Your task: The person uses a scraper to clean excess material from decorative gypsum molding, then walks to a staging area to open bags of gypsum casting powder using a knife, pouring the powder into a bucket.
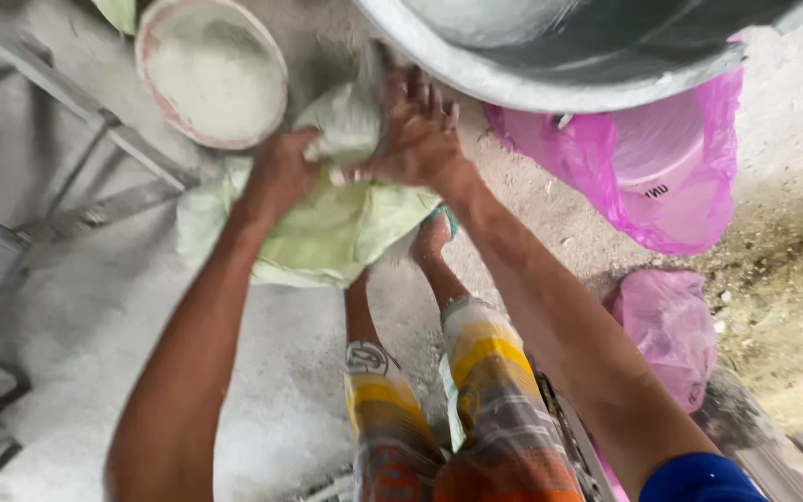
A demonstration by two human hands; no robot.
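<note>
I grip a pale green woven sack (327, 232) with both hands, holding it up over the dusty concrete floor (95, 307), just below the rim of a big grey metal basin (550, 65). My left hand (281, 172) is closed on the sack's bunched top edge, and my right hand (417, 139) clutches the same bunch just beside it, fingers curled into the cloth. To the upper left sits a round tub of whitish powder (211, 70). Pink plastic bags (662, 167) lie to the right.
</note>
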